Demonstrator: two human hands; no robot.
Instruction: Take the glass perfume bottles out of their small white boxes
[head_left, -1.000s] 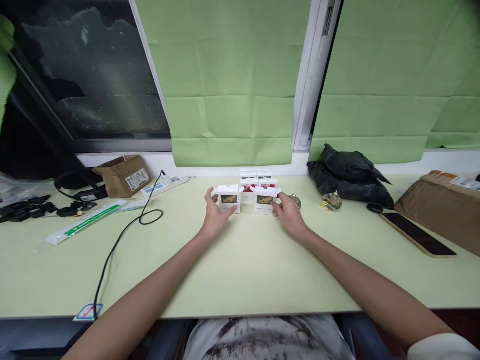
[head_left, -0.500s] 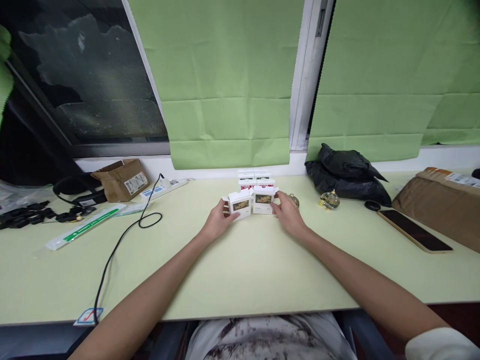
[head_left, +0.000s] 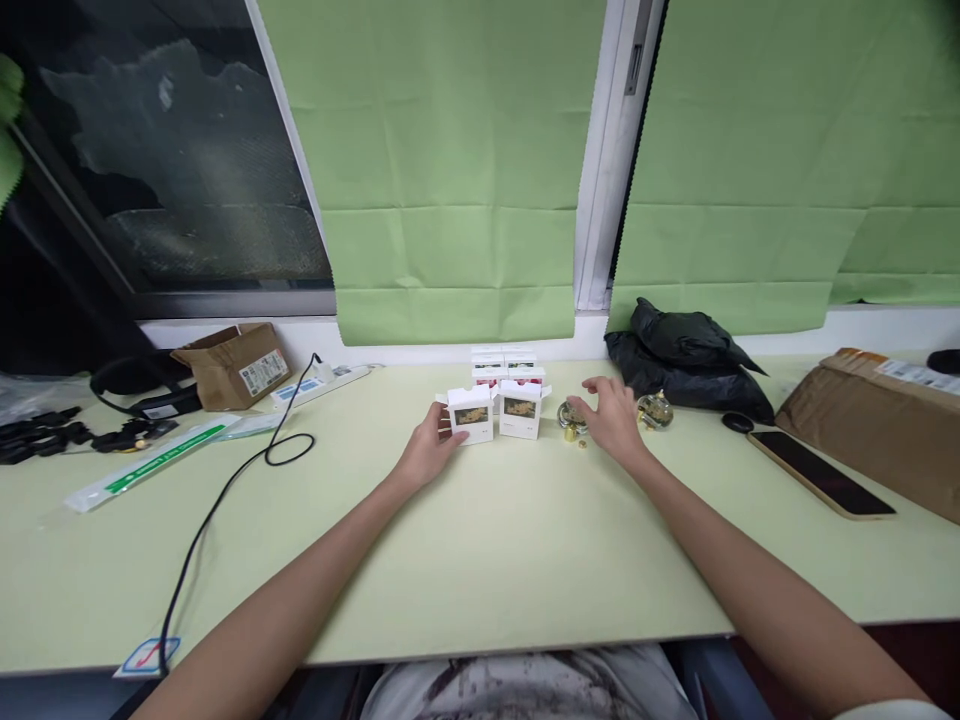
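My left hand (head_left: 427, 450) grips the left side of a small white carton (head_left: 472, 428) with a picture panel and raised top flaps. Just right of it a similar white carton (head_left: 519, 416) stands untouched on the table, its flaps also up. My right hand (head_left: 613, 418) is open, fingers apart, beside a small round glass bottle (head_left: 564, 414) with gold-coloured parts. A tiny gold piece (head_left: 582, 444) lies in front of that bottle. Another round glass bottle (head_left: 656, 411) sits past my right hand, partly hidden by it.
More small white boxes (head_left: 504, 362) stand behind the cartons. Black plastic bags (head_left: 690, 365), a mouse (head_left: 738, 423), a phone (head_left: 821, 472) and a large brown parcel (head_left: 874, 420) lie right. On the left are an opened cardboard box (head_left: 234, 368), a black cable (head_left: 217, 520) and a power strip (head_left: 330, 383).
My right hand has let go of the right carton and moved right to the glass bottle. The left hand still holds its carton. The view has shifted slightly.
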